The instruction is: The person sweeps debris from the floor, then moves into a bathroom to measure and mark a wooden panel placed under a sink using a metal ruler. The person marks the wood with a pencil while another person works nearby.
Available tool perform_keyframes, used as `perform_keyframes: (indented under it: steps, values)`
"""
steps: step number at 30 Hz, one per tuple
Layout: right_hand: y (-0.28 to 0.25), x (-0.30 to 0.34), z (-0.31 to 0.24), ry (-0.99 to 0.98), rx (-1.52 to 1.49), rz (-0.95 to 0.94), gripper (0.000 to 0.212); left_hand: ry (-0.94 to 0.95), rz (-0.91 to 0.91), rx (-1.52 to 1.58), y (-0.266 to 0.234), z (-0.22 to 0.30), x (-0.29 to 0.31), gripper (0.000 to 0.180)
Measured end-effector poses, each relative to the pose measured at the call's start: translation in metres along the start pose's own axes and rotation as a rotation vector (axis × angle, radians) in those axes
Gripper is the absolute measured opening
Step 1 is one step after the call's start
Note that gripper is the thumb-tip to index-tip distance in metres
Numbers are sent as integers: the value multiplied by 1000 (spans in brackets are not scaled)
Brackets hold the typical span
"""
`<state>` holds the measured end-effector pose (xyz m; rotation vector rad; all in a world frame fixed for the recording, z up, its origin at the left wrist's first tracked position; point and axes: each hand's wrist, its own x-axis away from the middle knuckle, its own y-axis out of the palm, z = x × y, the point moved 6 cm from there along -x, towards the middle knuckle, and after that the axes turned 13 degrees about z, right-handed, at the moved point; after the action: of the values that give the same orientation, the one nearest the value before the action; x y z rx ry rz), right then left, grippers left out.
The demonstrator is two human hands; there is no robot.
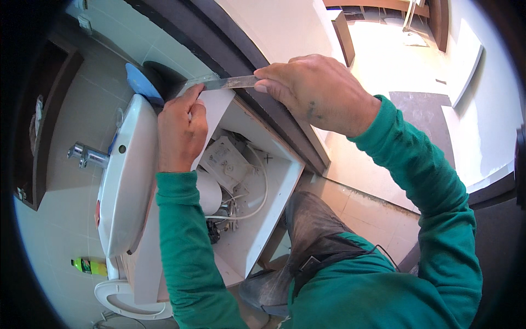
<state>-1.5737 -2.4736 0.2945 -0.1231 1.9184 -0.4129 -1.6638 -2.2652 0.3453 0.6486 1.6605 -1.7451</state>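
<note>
A flat grey metal strip (pixel 233 83), perhaps a file, spans both hands above the far edge of an open white vanity cabinet (pixel 276 170). The thumb and fingers of my right hand (pixel 323 93) pinch its right end. At the other end, my left hand (pixel 183 131) has its fingers closed on the strip beside the cabinet's far corner. A white washbasin (pixel 129 186) with a chrome faucet (pixel 87 154) lies just left of my left hand. Fingertips partly hide the strip's ends, so its exact kind is unclear.
Inside the cabinet are a flat white package (pixel 224 162), a white hose (pixel 265 189) and pipe fittings. A dark door frame (pixel 257 109) borders it. A blue disc (pixel 141 82) leans behind the basin. A toilet seat (pixel 134 300) and green bottle (pixel 90 266) are at lower left.
</note>
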Motion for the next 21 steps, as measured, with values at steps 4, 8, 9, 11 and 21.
perform_keyframes:
  steps: [4, 8, 9, 11, 21]
  values:
    - [3, -8, 0, -14, -11, -13, 36, 35, 4, 43, -1, -4, -5, 42]
    - [14, -12, 4, -10, 21, -34, 36, 3, -45, -44, 3, -7, -6, 46]
    - [16, -16, 4, -15, 36, -42, 37, -37, -67, -65, 3, -8, -7, 46]
    - [19, -21, 6, -24, 56, -45, 39, -129, -196, -168, 8, -15, -12, 48]
    - [34, -38, -10, -41, -23, -112, 36, -99, -312, -160, -24, -40, -25, 51]
